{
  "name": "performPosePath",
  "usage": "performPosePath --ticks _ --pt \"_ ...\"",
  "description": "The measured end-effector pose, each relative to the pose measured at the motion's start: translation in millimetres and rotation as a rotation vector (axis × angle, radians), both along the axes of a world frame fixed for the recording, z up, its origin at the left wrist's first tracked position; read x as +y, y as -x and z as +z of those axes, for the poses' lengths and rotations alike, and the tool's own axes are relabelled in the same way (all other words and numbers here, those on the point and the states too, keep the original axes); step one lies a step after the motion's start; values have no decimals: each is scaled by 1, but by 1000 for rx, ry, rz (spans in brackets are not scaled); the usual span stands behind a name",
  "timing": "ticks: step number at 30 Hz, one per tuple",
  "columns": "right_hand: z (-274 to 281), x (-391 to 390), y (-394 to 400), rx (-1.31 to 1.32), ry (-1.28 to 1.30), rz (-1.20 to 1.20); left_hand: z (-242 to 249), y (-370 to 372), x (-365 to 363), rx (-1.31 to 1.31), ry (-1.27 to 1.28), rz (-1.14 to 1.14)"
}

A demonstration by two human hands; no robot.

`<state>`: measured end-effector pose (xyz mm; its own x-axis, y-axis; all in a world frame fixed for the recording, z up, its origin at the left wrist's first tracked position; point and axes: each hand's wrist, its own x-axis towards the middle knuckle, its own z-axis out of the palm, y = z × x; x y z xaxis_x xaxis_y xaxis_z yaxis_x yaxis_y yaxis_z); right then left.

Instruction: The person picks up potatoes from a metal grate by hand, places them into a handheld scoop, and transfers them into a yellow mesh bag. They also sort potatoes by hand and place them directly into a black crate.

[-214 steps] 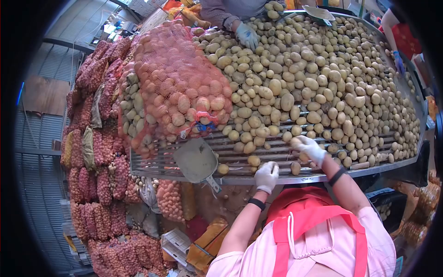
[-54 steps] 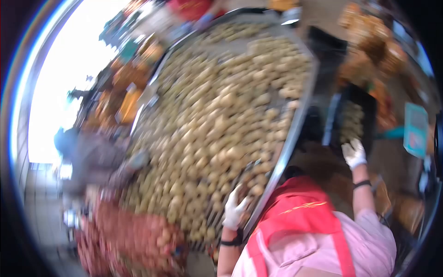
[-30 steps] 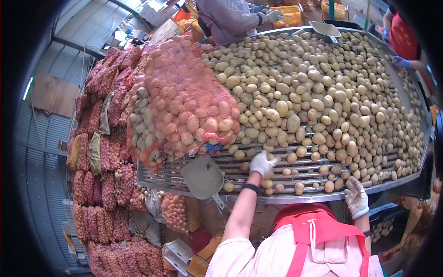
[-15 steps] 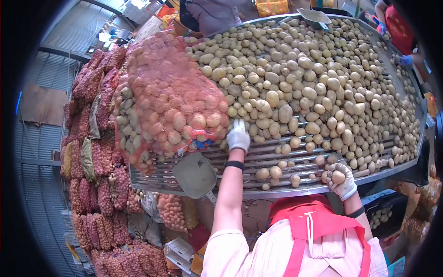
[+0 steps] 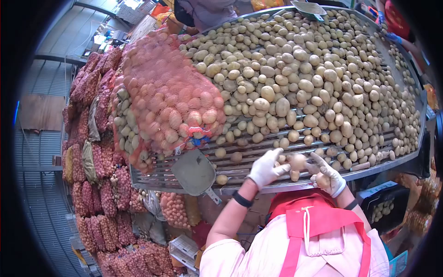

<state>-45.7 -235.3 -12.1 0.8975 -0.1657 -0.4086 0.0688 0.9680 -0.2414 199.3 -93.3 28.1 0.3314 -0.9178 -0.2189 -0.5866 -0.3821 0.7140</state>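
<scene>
My left hand, in a white glove, reaches over the slatted front of the sorting table with fingers and thumb apart. A few small potatoes show by its fingertips. Between my hands a larger potato is smeared by motion. My right hand, gloved too, cups a potato in its palm, its index finger stretched toward the pile. Beyond both hands a wide heap of potatoes covers the table.
A full red mesh sack lies on the table's left part. Before it rests a grey scoop; another scoop is at the far edge. Stacked potato sacks stand left. Co-workers are at the far side; a black crate sits at right.
My left hand has come back from beside the mesh sack to the front slats, near my right hand. Potatoes have rolled onto the slats where it was. The right hand's grip has loosened.
</scene>
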Motion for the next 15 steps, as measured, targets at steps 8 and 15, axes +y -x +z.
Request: performPosePath --ticks 8,15 --pt "-12 1 11 97 45 68 -61 21 22 -421 -209 -32" --pt "-13 11 9 200 -109 -92 -39 47 1 208 90 57"
